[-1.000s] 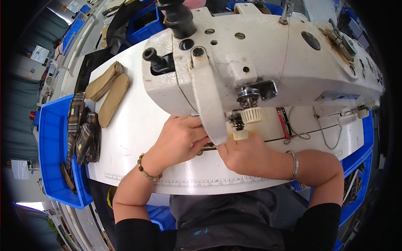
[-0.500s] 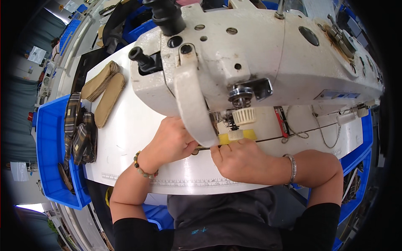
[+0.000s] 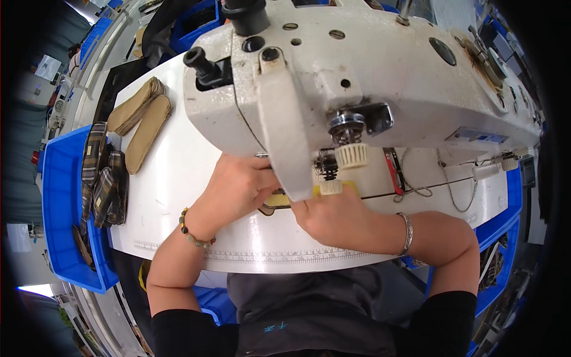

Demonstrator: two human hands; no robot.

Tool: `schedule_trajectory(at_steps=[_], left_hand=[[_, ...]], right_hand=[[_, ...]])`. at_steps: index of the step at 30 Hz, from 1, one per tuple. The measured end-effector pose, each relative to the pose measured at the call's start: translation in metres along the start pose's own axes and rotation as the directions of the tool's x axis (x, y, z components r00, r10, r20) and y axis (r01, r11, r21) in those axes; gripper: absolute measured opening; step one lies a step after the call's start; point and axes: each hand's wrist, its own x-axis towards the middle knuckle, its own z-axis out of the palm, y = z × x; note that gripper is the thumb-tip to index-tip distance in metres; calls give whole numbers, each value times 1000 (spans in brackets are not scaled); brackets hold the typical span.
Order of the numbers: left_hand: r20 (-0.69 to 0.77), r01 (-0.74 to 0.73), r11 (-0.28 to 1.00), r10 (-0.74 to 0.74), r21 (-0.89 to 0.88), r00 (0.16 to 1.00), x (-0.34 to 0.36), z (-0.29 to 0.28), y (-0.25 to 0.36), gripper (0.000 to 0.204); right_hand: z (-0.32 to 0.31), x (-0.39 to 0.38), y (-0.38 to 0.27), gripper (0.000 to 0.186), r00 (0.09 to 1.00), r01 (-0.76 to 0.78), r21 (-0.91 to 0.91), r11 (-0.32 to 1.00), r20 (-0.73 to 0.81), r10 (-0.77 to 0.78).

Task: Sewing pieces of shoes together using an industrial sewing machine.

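At the white sewing machine (image 3: 416, 77), my left hand (image 3: 235, 181) has its fingers closed on a yellow workpiece with a dark edge (image 3: 278, 200), partly hidden by the machine’s front lever. My right hand (image 3: 330, 220) is curled on the same piece just right of the lever, under the knurled tension knobs, with some fingertips hidden. The needle area is mostly hidden. A red-and-black tool (image 3: 395, 175) lies on the white table (image 3: 163, 205) to the right of my hands, beside a loose cord.
Tan sole-shaped pieces (image 3: 148, 131) lie at the table’s left, near plaid fabric items (image 3: 104, 196) on the rim of a blue bin (image 3: 59, 220). Other blue bins (image 3: 499, 279) stand at the right and back. Workbenches run along the far left.
The view has shifted a little, moving most things up and left in the picture. My left hand has moved slightly left relative to the machine, and more of the yellow piece shows between my hands.
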Motion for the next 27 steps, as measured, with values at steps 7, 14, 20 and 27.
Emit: schedule_trajectory(at_steps=[7, 14, 20, 27], left_hand=[[-88, 180, 983, -184, -43, 979, 2, 2, -11, 18], [-98, 202, 973, -213, -115, 972, 4, 7, -14, 17], [28, 384, 846, -403, -371, 915, 6, 0, -14, 33], [104, 424, 841, -415, -335, 904, 11, -6, -12, 35]], right_hand=[[23, 5, 12, 38, 995, -43, -209, 977, -95, 23], [18, 6, 13, 48, 994, -70, -167, 984, -90, 55], [20, 6, 14, 50, 996, -32, -166, 986, -93, 17], [23, 2, 15, 52, 995, 5, -140, 990, -98, -19]])
